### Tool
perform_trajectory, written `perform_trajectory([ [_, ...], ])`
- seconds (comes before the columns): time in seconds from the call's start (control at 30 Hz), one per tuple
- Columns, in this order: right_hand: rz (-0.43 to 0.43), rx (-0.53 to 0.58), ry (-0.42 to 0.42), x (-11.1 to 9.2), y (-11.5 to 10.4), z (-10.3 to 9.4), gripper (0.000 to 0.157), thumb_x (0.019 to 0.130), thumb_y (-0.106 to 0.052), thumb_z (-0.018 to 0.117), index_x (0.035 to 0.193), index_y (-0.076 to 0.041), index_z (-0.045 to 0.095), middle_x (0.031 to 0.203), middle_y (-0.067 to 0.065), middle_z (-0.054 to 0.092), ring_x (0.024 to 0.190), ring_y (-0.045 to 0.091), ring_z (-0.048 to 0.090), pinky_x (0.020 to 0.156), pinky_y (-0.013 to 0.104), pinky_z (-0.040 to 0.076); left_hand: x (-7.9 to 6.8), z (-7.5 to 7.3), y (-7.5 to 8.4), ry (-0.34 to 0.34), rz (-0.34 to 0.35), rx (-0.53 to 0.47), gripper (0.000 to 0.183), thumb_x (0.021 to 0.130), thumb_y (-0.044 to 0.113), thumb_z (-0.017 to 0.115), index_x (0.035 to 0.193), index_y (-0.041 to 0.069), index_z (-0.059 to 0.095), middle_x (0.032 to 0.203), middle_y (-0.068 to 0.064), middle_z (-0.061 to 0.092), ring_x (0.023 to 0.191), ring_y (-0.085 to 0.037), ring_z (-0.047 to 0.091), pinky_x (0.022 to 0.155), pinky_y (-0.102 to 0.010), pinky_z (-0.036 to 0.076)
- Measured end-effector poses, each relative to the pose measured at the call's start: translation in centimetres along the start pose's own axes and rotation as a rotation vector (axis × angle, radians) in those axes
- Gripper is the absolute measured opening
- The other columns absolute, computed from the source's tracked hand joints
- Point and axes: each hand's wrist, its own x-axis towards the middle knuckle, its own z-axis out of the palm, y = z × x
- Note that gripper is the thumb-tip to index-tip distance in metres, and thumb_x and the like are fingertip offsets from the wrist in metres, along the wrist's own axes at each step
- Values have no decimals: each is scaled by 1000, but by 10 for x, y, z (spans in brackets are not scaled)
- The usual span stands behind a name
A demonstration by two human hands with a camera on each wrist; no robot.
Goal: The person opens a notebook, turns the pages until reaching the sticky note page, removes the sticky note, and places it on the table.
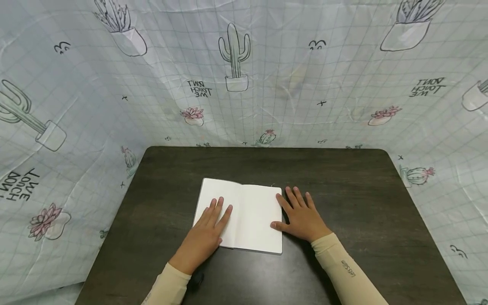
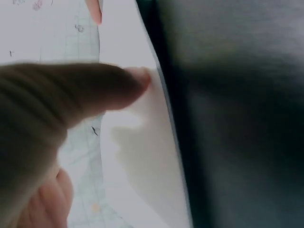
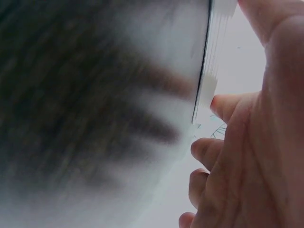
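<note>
Fingers straight and gripping nothing, your left hand rests on the left side of the open notebook, just left of centre on the dark, wood-grained table, while your right hand, fingers spread, touches the notebook's right edge. The opening looks done and anything left does not show; the smooth, rectangular white pages appear blank.

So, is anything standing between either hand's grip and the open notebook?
Nothing visible blocks the notebook: the left grip rests on its left page, and the right grip overlaps its right page at the outer edge.
</note>
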Motion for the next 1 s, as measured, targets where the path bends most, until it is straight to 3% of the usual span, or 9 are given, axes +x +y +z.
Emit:
perform_trajectory([
  [0.1, 3, -6, -3, 0, 0, 0, 102, 95, -78, 62, 172, -17, 34, 179, 20, 19, 167, 43, 10, 129, 70, 4, 9, -3, 5, -26, 60, -33, 95, 92, 13, 83, 171, 8, 30, 178, -23, 21, 164, -40, 25, 128, -47, 33],
  [0.23, 16, -24, -14, 0, -1, 0, 101, 95, -78, 62, 172, -18, 33, 179, 19, 18, 167, 42, 9, 130, 69, 4, 19, -5, 15, -47, 78, -54, 88, 96, 10, 75, 171, 10, 30, 178, -23, 20, 164, -39, 25, 128, -46, 33],
  [0.33, 18, -31, -16, -1, -2, -1, 101, 95, -78, 62, 171, -18, 34, 179, 19, 19, 167, 42, 10, 130, 70, 5, 25, -6, 24, -75, 60, -38, 83, 101, 19, 72, 172, 10, 30, 179, -22, 19, 164, -39, 24, 128, -46, 33],
  [0.43, 16, -35, -11, -1, -3, -1, 100, 95, -77, 62, 171, -18, 35, 179, 19, 20, 167, 42, 11, 130, 70, 6, 28, -5, 32, -122, 25, -58, 85, 105, 40, 69, 173, 12, 26, 180, -19, 13, 166, -37, 18, 130, -48, 29],
  [0.63, 7, -58, -3, -2, -1, -2, 101, 95, -77, 63, 171, -18, 34, 179, 18, 20, 167, 41, 12, 130, 69, 6, 34, -1, 44, -198, -50, -131, 118, 89, 77, 72, 175, 17, 18, 182, -15, 5, 168, -36, 7, 132, -58, 17],
  [0.77, 3, -67, -2, -4, 0, -4, 101, 94, -78, 63, 172, -19, 33, 179, 17, 19, 167, 40, 13, 131, 67, 7, 36, 3, 49, -220, -72, -130, 128, 81, 82, 76, 175, 18, 18, 182, -15, 6, 168, -37, 8, 130, -65, 15],
  [1.0, -5, -76, 13, -6, 2, -9, 102, 95, -78, 62, 172, -19, 32, 179, 17, 19, 166, 40, 14, 131, 67, 7, 37, 8, 52, -211, -85, -131, 131, 78, 86, 74, 175, 19, 19, 182, -15, 7, 168, -39, 9, 125, -75, 15],
])
